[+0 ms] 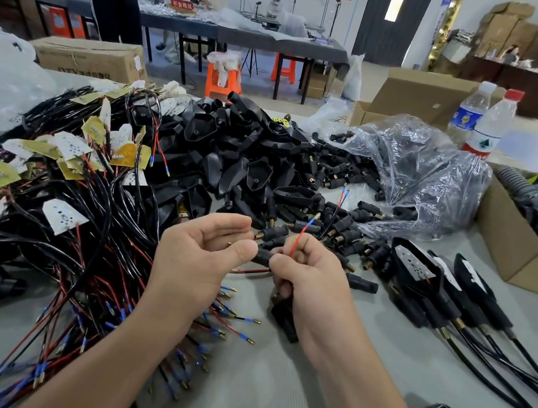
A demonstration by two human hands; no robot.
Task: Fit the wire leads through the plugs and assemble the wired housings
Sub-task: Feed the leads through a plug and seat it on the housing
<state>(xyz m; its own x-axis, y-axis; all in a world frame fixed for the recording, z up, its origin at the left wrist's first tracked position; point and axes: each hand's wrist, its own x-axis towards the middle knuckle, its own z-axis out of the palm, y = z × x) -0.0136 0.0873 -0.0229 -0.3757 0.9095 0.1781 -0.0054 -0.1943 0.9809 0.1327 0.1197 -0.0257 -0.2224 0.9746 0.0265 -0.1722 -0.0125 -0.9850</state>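
2 hands meet over the surface (pixel 268 394): my left fingers (pixel 235 223) pinch the plug (pixel 263 257), lying crosswise; my right fingers (pixel 303 245), touching its right end, pinch the lead (pixel 298 239), which points upward.

Housings (pixel 233 150): black moulded plastic, glossy, smooth.
Plugs (pixel 336 229): black plastic, matt, ribbed; brass-coloured metal tips.
Wire leads (pixel 101 232): red and black plastic sheath, shiny; blue sleeves, gold metal terminals.
Bag (pixel 430 178): clear film, crinkled, glossy.
Box (pixel 510 244): brown cardboard, matt.
Tabletop (pixel 268 394): grey, matt, finely ribbed.
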